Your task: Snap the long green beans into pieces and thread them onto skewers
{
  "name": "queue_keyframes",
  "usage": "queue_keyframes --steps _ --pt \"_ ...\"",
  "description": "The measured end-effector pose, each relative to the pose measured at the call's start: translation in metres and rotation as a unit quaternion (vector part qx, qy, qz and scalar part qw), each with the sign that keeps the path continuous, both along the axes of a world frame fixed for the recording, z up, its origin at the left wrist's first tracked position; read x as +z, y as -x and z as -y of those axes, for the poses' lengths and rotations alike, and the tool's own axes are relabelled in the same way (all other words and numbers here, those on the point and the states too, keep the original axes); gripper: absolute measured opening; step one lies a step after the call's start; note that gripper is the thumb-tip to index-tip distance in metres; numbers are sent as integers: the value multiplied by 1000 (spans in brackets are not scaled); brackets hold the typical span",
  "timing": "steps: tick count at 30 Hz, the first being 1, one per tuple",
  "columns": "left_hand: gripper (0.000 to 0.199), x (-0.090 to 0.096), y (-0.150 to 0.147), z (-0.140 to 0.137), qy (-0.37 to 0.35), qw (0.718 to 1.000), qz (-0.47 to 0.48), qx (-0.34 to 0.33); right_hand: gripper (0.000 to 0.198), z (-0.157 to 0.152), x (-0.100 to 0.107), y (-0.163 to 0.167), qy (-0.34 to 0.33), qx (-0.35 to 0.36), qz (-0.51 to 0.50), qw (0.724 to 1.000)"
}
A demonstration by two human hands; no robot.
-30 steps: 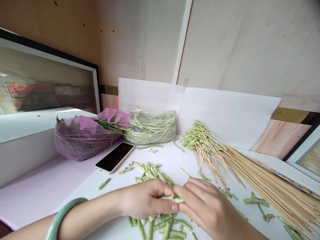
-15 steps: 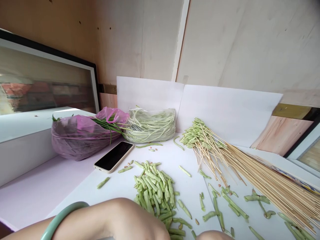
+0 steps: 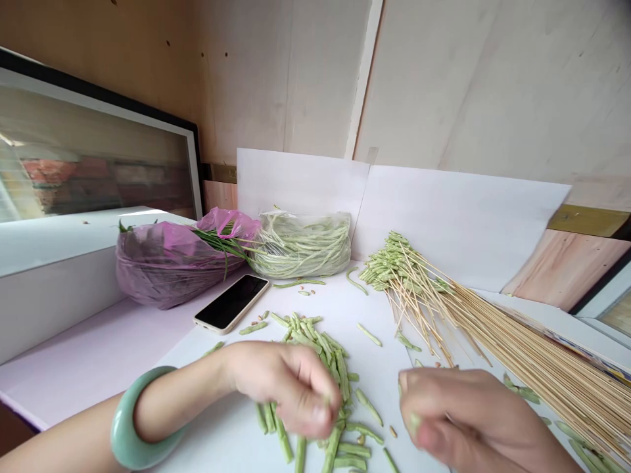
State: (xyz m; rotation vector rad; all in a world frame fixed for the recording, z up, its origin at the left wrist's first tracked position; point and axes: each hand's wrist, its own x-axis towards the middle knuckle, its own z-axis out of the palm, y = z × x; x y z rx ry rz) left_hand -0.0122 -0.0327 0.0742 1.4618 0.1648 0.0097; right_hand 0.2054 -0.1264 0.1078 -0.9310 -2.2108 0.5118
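Observation:
My left hand (image 3: 290, 387), with a green bangle (image 3: 125, 420) on the wrist, is closed above a pile of cut long bean pieces (image 3: 300, 332). A sliver of green shows at its fingertips, which looks like the end of a bean piece. To the right, my right hand (image 3: 473, 414) is also closed, thumb against the curled fingers, on a bean piece (image 3: 415, 422) whose pale green end pokes out. The hands are apart, both slightly blurred. Loose bean pieces (image 3: 369, 406) lie on the white surface between them.
Long bamboo skewers (image 3: 537, 348) lie along the right, with threaded beans (image 3: 392, 263) at their far ends. At the back are a clear bag of long beans (image 3: 308, 246) and a purple bag (image 3: 162, 269) of greens. A phone (image 3: 231, 303) lies at left.
Both hands have risen from the bottom edge into view above the table, now closed and apart. My left hand covers part of the bean pile. The view has shifted slightly.

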Motion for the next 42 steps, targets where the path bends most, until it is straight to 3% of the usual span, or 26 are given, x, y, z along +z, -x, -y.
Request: queue_keyframes --steps 2,5,12,15,22,25,29,34,38,42 --pt "44 0 -1 -3 42 993 56 96 34 -6 -3 -1 19 -66 -8 998" --pt "36 -7 -7 -7 107 976 78 173 26 -20 -13 -2 69 -91 10 993" --pt "41 -27 -16 -10 160 961 7 223 40 -29 -16 -5 122 -76 63 988" --pt "41 -27 -19 -8 152 962 -8 225 42 -27 -18 1 92 -49 63 993" --pt "53 -17 -21 4 80 979 -18 189 28 -30 -45 17 39 -81 -37 995" --pt "52 -17 -21 8 45 981 -29 188 30 -30 -51 19 -24 -94 -37 995" --pt "53 -19 -21 10 -5 982 -31 184 29 -28 -52 20 -66 -88 -4 994" --pt "51 -15 -20 12 -154 971 -53 177 35 -27 -52 19 -22 -114 11 993" --pt "41 -2 -15 14 -216 964 -33 153 34 -25 -47 17 13 -154 87 984" --pt "28 2 -10 12 -272 958 1 86 26 -17 -49 17 -43 -92 184 978"
